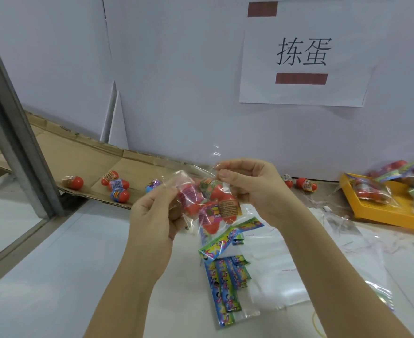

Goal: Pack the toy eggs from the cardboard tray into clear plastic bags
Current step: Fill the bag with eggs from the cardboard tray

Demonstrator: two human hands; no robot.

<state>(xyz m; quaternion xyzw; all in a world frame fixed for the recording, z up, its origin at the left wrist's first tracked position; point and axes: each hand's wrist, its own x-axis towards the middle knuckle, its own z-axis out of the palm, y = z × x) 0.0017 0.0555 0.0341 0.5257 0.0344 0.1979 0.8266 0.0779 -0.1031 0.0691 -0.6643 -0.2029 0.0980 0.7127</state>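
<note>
Between the two hands, held up off the worktop, hangs a clear plastic bag with several red toy eggs bunched inside it. The left hand pinches the bag's left edge with curled fingers, and the right hand nips the top edge between thumb and forefinger, so both hands have a hold on the film. Beyond the left hand, a flattened cardboard tray lies along the foot of the white wall and carries a few loose eggs, some red and some with blue wrappers. Just past the right hand, two more eggs sit against the wall. Below the hands, nearer the person, a stack of empty bags with bright printed headers lies flat on the worktop. Well out to the right of the right hand, a yellow tray holds filled bags. Above the right hand, a paper sign is fixed to the wall.
</note>
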